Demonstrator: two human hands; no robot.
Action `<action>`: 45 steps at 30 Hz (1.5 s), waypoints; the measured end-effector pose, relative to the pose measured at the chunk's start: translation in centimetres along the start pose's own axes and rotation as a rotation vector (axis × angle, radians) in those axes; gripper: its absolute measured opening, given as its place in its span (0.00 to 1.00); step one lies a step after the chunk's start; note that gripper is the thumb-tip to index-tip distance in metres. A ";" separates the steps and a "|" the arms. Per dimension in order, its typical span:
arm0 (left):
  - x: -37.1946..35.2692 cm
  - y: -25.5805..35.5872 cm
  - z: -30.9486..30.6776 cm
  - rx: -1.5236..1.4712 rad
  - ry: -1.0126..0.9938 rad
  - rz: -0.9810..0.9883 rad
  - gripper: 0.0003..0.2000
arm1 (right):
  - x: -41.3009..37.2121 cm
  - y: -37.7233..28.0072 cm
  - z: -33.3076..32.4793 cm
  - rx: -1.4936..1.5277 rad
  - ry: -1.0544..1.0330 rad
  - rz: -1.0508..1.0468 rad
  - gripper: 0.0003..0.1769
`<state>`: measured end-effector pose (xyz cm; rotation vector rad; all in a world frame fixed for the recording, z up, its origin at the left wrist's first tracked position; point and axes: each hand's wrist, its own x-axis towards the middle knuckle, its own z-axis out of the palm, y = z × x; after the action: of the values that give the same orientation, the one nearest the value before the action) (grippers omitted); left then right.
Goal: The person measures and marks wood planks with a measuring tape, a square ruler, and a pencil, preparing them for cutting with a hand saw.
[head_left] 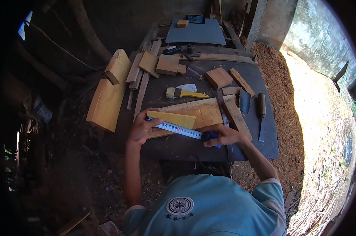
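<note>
A small yellow wooden block (172, 118) lies on a larger flat board (201, 111) on the dark workbench (264, 141). A tape measure blade (180, 130) stretches along the block's near edge. My left hand (141, 128) presses the tape's free end and the block's left corner. My right hand (224, 136) grips the blue tape measure case (209, 137) at the blade's right end.
A yellow-handled brush (184, 93), a trowel-like blade (245, 101) and a wooden-handled chisel (261, 114) lie on the bench. Wood offcuts (168, 64) crowd its far end, thick planks (107, 103) lean at the left. Sawdust (284, 102) covers the ground at right.
</note>
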<state>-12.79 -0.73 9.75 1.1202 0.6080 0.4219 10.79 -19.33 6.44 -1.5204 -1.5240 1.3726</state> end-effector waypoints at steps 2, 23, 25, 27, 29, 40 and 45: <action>0.2 0.0 0.2 0.027 -0.010 -0.059 0.12 | 0.3 2.4 0.8 -0.008 0.083 -0.152 0.33; 4.2 -4.7 2.7 -0.463 0.052 0.138 0.29 | -3.2 0.9 -2.2 0.227 0.059 0.144 0.29; 3.3 -4.2 3.8 -0.284 0.018 0.004 0.33 | -3.2 -0.3 -3.3 0.033 -0.019 0.153 0.29; 2.8 -4.3 3.0 -0.479 -0.348 -0.099 0.35 | -3.0 -1.1 -4.4 -0.110 -0.104 0.171 0.29; 2.3 -4.5 2.3 -0.533 -0.522 -0.137 0.34 | -3.0 -1.3 -5.6 -0.100 -0.160 0.193 0.30; -0.8 -3.2 2.1 -0.124 -0.247 0.053 0.22 | -2.2 -4.0 -7.5 -0.256 -0.236 0.270 0.34; -0.9 -3.6 2.7 -0.059 -0.225 0.126 0.20 | -1.6 -3.7 -6.8 -0.205 -0.231 0.218 0.34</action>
<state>-11.65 -4.56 7.50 1.1348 0.3273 0.4125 15.98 -18.41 12.31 -1.7454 -1.7241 1.6028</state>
